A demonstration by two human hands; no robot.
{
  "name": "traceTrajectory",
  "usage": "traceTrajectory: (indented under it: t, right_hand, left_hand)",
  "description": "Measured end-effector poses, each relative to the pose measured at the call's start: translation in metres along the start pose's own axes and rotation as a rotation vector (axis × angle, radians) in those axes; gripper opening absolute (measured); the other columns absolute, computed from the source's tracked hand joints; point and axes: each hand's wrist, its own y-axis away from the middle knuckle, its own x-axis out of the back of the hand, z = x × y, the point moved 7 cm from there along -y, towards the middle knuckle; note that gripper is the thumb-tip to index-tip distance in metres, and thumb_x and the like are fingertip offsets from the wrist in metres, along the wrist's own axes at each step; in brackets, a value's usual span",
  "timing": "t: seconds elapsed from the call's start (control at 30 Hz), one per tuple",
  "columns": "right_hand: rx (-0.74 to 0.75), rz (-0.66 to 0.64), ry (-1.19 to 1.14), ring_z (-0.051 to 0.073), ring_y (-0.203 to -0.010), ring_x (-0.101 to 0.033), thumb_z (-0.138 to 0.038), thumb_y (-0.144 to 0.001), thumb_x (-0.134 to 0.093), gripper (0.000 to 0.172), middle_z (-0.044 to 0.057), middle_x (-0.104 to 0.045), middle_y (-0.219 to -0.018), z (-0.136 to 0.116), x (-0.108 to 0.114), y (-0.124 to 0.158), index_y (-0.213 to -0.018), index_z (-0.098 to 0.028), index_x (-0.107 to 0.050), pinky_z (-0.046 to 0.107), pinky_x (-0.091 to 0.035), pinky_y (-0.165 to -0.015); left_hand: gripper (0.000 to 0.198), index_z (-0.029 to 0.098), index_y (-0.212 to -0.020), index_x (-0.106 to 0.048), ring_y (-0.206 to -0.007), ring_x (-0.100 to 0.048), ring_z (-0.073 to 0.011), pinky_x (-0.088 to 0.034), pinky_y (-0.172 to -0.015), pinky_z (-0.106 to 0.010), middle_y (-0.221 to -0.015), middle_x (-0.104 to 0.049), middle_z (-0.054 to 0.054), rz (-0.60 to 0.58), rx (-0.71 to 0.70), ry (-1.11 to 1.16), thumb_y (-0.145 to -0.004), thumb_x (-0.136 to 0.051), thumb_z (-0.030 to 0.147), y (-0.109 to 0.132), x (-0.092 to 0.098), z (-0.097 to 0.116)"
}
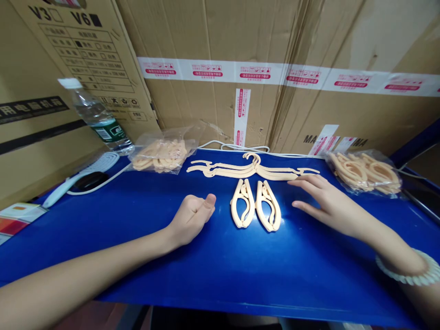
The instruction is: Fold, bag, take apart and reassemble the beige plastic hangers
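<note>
Two folded beige plastic hangers lie side by side on the blue table: the left folded hanger [234, 211] and the right folded hanger [277, 213]. Behind them, unfolded beige hangers [237, 172] lie together with their hooks pointing away from me. To the left of the folded pair is my left hand [192, 215], fingers curled into a fist with the thumb on top; nothing shows in it. My right hand [318, 198] hovers at the right end of the unfolded hangers, fingers stretched and thumb apart. Its fingertips are close to the hanger's arm; whether they touch I cannot tell.
Clear bags of folded hangers lie at the back left [160, 156] and right [366, 172]. On the left are a water bottle [108, 130], a white brush [82, 174], a black object [91, 181] and a small box [20, 217]. Cardboard boxes [213, 114] stand behind a white cable [237, 147].
</note>
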Motion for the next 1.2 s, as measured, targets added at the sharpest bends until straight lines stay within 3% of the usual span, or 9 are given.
traceTrajectory:
  t: [0.13, 0.27, 0.47, 0.67, 1.0, 1.2]
  right_hand:
    - [-0.019, 0.036, 0.056, 0.039, -0.129, -0.051, -0.051, -0.101, -0.05, 0.05, 0.021, -0.054, -0.137, 0.018, -0.002, 0.0, -0.136, -0.017, -0.058, 0.06, -0.044, -0.108]
    - [-0.039, 0.023, 0.101, 0.04, -0.133, -0.05, -0.052, -0.101, -0.048, 0.058, 0.026, -0.052, -0.141, 0.033, -0.012, 0.003, -0.14, -0.01, -0.053, 0.06, -0.044, -0.109]
    - [-0.067, -0.027, 0.148, 0.039, -0.14, -0.044, -0.049, -0.103, -0.045, 0.064, 0.028, -0.046, -0.15, 0.047, -0.023, 0.006, -0.149, -0.005, -0.043, 0.058, -0.04, -0.115]
    - [-0.082, -0.079, 0.113, 0.036, -0.145, -0.039, -0.042, -0.104, -0.043, 0.06, 0.023, -0.041, -0.156, 0.048, -0.029, 0.006, -0.154, -0.01, -0.038, 0.055, -0.037, -0.118]
    - [-0.081, -0.065, 0.186, 0.039, -0.131, -0.053, -0.04, -0.102, -0.045, 0.051, 0.024, -0.053, -0.144, 0.051, -0.03, 0.005, -0.144, -0.012, -0.051, 0.06, -0.047, -0.107]
    - [-0.079, -0.041, 0.203, 0.036, -0.116, -0.062, -0.031, -0.1, -0.049, 0.04, 0.02, -0.064, -0.125, 0.046, -0.024, 0.002, -0.133, -0.012, -0.062, 0.052, -0.054, -0.098]
  left_hand:
    - [0.073, 0.021, -0.047, -0.028, -0.042, -0.024, -0.0079, -0.019, -0.044, -0.028, -0.043, -0.028, 0.003, 0.046, -0.001, 0.001, -0.099, -0.027, 0.072, 0.0, 0.003, 0.001]
    - [0.074, 0.019, -0.046, -0.035, -0.043, -0.038, -0.0093, -0.03, -0.048, -0.027, -0.043, -0.043, 0.0, 0.117, -0.084, 0.004, -0.101, -0.028, 0.068, 0.002, 0.009, 0.012]
    - [0.069, 0.017, -0.055, -0.055, -0.063, -0.06, -0.0164, -0.045, -0.064, -0.029, -0.062, -0.064, -0.006, 0.085, -0.045, 0.063, -0.102, -0.031, 0.063, -0.002, 0.01, 0.013]
    - [0.066, 0.017, -0.06, -0.059, -0.069, -0.061, -0.0184, -0.047, -0.071, -0.031, -0.067, -0.065, -0.006, 0.036, 0.032, 0.123, -0.101, -0.035, 0.062, -0.008, 0.007, 0.006]
    - [0.059, 0.017, -0.064, -0.062, -0.072, -0.062, -0.0193, -0.046, -0.072, -0.032, -0.068, -0.065, -0.006, -0.003, 0.035, 0.114, -0.103, -0.037, 0.054, -0.009, 0.004, 0.004]
    - [0.057, 0.017, -0.064, -0.061, -0.07, -0.062, -0.0187, -0.046, -0.071, -0.032, -0.067, -0.065, -0.005, 0.006, 0.008, 0.094, -0.103, -0.037, 0.05, -0.008, 0.005, 0.006]
